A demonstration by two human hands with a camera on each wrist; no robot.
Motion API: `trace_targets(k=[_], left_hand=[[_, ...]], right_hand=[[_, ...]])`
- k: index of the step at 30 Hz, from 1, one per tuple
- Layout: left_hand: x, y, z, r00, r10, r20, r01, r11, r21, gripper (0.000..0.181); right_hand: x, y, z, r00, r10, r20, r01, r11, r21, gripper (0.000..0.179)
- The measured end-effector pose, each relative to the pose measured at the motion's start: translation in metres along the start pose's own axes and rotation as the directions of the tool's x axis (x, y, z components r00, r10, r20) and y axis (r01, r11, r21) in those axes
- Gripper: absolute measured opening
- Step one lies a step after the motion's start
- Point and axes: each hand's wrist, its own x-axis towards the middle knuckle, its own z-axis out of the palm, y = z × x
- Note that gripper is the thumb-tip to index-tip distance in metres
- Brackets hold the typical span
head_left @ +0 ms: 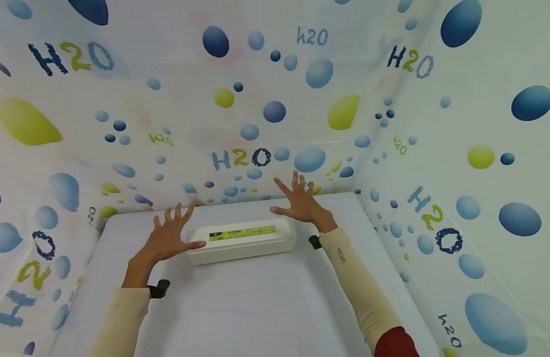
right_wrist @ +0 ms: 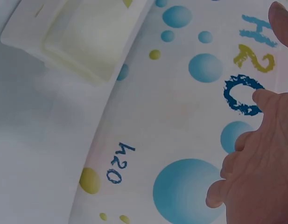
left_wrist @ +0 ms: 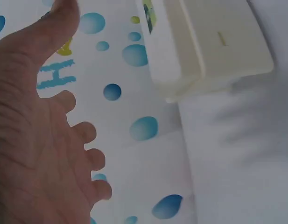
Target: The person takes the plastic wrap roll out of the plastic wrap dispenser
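A long cream-white box (head_left: 244,245) with a yellow-green label on its lid lies lengthwise across the far part of the white table. My left hand (head_left: 168,238) hovers at its left end, fingers spread and thumb pointing inward over the box's edge; touching cannot be told. Beyond the right end my right hand (head_left: 302,202) is held up with spread fingers, apart from the box. In the left wrist view the left hand (left_wrist: 45,126) holds nothing, and one box end (left_wrist: 218,46) shows. The right wrist view has the right hand (right_wrist: 260,154) bare too, with the other box end (right_wrist: 83,42).
A white cloth covers the table (head_left: 248,307). Curtain-like sheets (head_left: 177,99) printed with blue and green drops and "H2O" stand behind the table and along both sides. Each wrist wears a dark camera mount (head_left: 159,288) over a beige sleeve.
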Motion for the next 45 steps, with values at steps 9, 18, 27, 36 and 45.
trace_targets(k=[9, 18, 27, 36, 45], left_hand=[[-0.016, -0.022, 0.032, 0.994, -0.077, 0.072, 0.091, 0.972, -0.215, 0.150], [-0.018, -0.040, 0.078, 0.998, -0.069, 0.007, 0.064, 0.886, -0.459, 0.136], [-0.015, -0.040, 0.111, 0.985, -0.164, -0.050, 0.102, 0.795, -0.598, 0.133], [-0.008, -0.041, 0.126, 0.971, -0.221, -0.095, 0.113, 0.767, -0.631, 0.107], [-0.010, -0.040, 0.131, 0.973, -0.215, -0.086, 0.109, 0.751, -0.651, 0.103]], right_hand=[[0.000, -0.003, 0.001, 1.000, 0.002, 0.025, -0.002, 1.000, 0.026, 0.097], [-0.001, 0.000, 0.005, 1.000, -0.002, 0.025, 0.001, 1.000, 0.023, 0.098], [-0.003, 0.001, 0.006, 0.998, 0.011, 0.064, -0.016, 0.997, 0.071, 0.098], [-0.004, 0.003, 0.008, 0.995, 0.028, 0.096, -0.035, 0.996, 0.080, 0.101], [-0.006, 0.006, 0.015, 0.987, 0.053, 0.150, -0.070, 0.991, 0.110, 0.111]])
